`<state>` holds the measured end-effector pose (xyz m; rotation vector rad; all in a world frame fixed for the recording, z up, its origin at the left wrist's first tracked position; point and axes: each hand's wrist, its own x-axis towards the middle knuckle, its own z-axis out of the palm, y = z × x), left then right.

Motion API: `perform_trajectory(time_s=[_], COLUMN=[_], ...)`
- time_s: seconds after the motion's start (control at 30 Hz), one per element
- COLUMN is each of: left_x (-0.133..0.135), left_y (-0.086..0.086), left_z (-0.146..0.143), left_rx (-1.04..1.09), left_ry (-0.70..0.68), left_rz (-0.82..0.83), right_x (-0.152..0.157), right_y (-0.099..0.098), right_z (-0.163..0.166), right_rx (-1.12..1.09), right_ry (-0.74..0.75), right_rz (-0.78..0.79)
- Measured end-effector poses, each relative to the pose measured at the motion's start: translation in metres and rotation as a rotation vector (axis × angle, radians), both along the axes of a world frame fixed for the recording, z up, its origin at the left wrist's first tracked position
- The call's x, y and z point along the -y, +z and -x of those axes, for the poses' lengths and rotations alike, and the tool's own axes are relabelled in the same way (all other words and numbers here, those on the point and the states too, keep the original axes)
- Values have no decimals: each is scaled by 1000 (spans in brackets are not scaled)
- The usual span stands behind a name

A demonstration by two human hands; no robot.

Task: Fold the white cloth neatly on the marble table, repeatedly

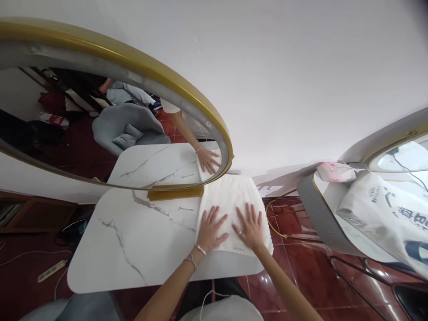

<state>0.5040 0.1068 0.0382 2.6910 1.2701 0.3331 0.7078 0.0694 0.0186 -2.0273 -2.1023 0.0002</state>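
A white cloth (230,191), perhaps a towel or garment, lies spread over the right end of the marble-patterned table (133,249). Its right edge looks ribbed or wavy, and small dark lettering shows near its front edge. My left hand (211,229) rests flat on the cloth's left part, fingers spread, with bracelets at the wrist. On its right part my right hand (250,226) also lies flat with fingers apart and a ring on one finger. Neither hand grips anything. The cloth's far left edge touches the gold mirror base (175,192).
A large gold-rimmed mirror (187,89) stands on the table, reflecting an arm, a grey chair and another person's legs. At right, a second table (317,214) carries a printed white cloth (377,200) and a pink-white packet (336,171). A power strip (52,271) lies on the floor at left.
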Motion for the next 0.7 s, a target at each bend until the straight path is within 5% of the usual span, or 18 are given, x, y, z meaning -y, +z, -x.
perform_trajectory(time_s=[0.2,0.4,0.53,0.7], left_x=[77,111,71,-26], left_y=[-2,-7,-4,-1], left_z=[55,96,91,94], left_rx=[-113,-134,40,345], left_ry=[33,186,382,986], left_rz=[-27,-34,-45,-101], right_x=[79,80,67,20], right_y=[9,14,8,-9], right_z=[45,82,86,74], right_rx=[-59,-123,-196,-323], right_ry=[369,473,418,-55], right_rz=[59,57,-14,-204])
